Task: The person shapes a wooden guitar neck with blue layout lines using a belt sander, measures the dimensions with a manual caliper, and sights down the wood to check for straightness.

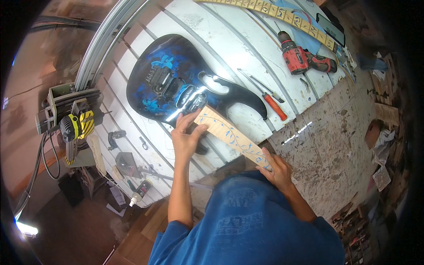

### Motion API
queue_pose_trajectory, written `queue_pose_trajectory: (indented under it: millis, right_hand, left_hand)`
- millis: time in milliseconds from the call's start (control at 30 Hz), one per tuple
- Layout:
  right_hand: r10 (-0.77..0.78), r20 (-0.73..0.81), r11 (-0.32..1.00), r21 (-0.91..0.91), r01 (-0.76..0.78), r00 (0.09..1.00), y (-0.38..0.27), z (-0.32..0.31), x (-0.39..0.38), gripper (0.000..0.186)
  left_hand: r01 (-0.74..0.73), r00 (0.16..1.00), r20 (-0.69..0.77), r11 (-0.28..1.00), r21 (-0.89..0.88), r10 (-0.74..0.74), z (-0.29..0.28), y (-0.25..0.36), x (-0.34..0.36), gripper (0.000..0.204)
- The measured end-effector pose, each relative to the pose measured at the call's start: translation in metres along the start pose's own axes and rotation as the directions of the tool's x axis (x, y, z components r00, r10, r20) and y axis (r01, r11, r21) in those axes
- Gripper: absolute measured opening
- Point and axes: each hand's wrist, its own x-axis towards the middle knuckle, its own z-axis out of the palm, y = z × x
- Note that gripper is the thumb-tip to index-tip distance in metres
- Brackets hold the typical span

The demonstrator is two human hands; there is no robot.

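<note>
White slatted workbench (212, 26) bears a blue-black guitar body (191, 61); near it, my left hand (184, 136) and right hand (278, 171) grasp opposite ends of a wooden strip (232, 138) with blue vine markings.

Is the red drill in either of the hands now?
No, the red drill lies on the white table, while the left hand and right hand both hold the patterned wooden strip.

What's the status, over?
Left hand, right hand holding opposite ends of patterned wooden strip. Guitar body by its left end. Red drill well clear.
</note>
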Motion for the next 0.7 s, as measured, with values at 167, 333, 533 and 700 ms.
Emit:
queue_pose_trajectory:
  millis: [167,333,533,700]
  right_hand:
    - [0.023,0.051,0.999,-0.029,-0.022,0.998,0.001,0.000,-0.001,0.079]
    - [0.022,-0.007,1.000,0.003,-0.022,1.000,-0.001,0.003,-0.002,0.080]
    - [0.067,0.058,0.998,-0.002,-0.067,0.996,-0.013,-0.006,-0.003,0.082]
    - [0.042,0.032,0.998,0.039,-0.043,0.999,-0.016,-0.001,-0.002,0.083]
  left_hand:
    - [-0.015,1.000,0.008,0.998,0.055,0.014,-0.002,-0.002,0.001,0.045]
    - [-0.081,0.997,-0.010,0.995,0.054,0.081,0.000,-0.006,0.002,0.046]
    - [-0.120,0.993,-0.009,0.987,0.108,0.121,-0.011,-0.008,0.001,0.034]
    - [-0.239,0.971,0.027,0.962,0.129,0.238,-0.018,-0.019,0.008,0.029]
